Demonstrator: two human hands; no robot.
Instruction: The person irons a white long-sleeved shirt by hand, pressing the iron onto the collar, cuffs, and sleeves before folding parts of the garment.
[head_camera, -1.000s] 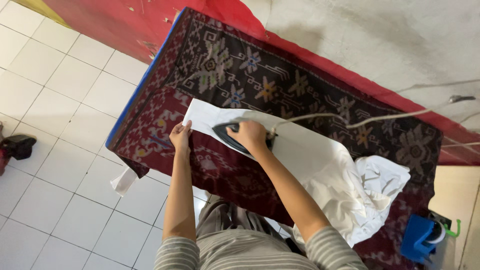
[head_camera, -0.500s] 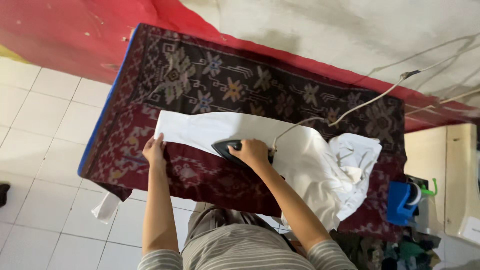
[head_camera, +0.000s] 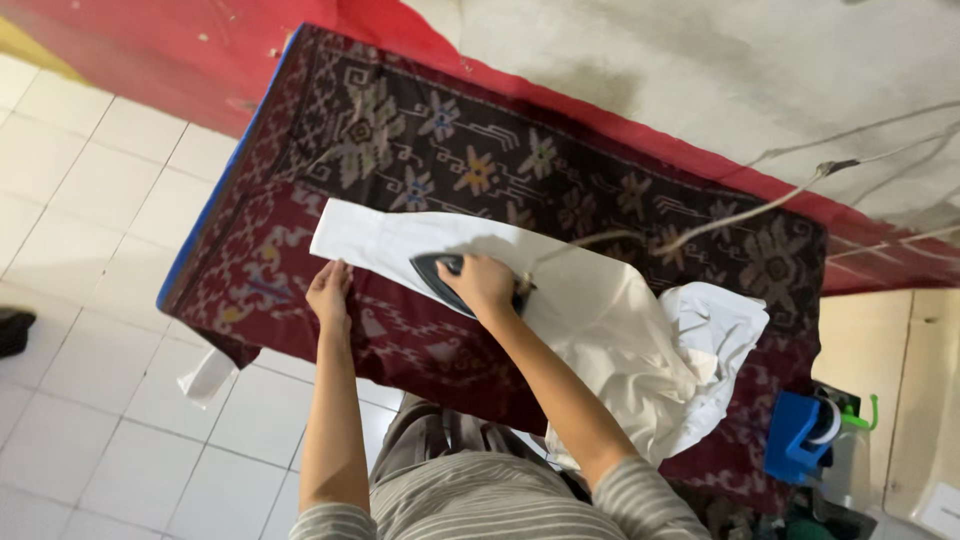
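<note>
The right hand (head_camera: 483, 281) is clamped around the handle of a dark iron (head_camera: 437, 276), which sits on the flat strip of a white garment (head_camera: 590, 310) with its nose pointing left. The strip's long axis runs left to right across the patterned cloth (head_camera: 560, 190). The left hand (head_camera: 330, 292) presses flat, fingers together, on the strip's near-left end, just left of the iron.

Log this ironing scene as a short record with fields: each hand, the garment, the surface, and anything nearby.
Right hand: grips the handle of a dark iron on the garment
Left hand: flat at the garment's near edge
Garment: white cloth, smooth at left, bunched at right
Surface: dark red patterned cover
Cord: runs from iron toward the wall
Nearby: blue holder
</note>
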